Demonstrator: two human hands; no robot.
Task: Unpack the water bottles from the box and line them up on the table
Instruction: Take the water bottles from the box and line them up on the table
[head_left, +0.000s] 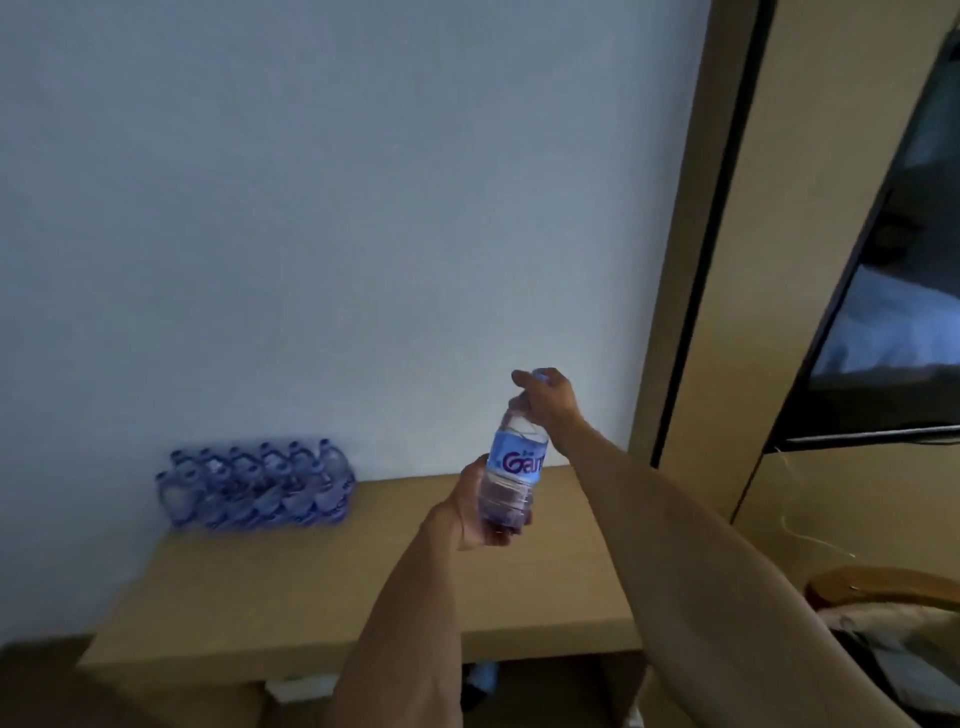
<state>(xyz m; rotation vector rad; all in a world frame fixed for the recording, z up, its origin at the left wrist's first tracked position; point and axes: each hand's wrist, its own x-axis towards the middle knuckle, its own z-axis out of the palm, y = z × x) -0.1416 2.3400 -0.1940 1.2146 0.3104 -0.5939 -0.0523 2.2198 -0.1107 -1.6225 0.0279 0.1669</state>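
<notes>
I hold one clear water bottle (514, 467) with a blue label upright in the air above the wooden table (322, 587). My left hand (480, 512) grips its lower body from the left. My right hand (545, 397) is curled over its cap and neck from above. Several more bottles (254, 483) stand in close rows at the table's back left corner against the wall. No box is in view.
A pale wall rises behind the table. A wooden panel with a dark screen (883, 291) stands to the right. A chair's wooden arm (883, 584) shows at the lower right. Something blue and white (483, 675) lies under the table.
</notes>
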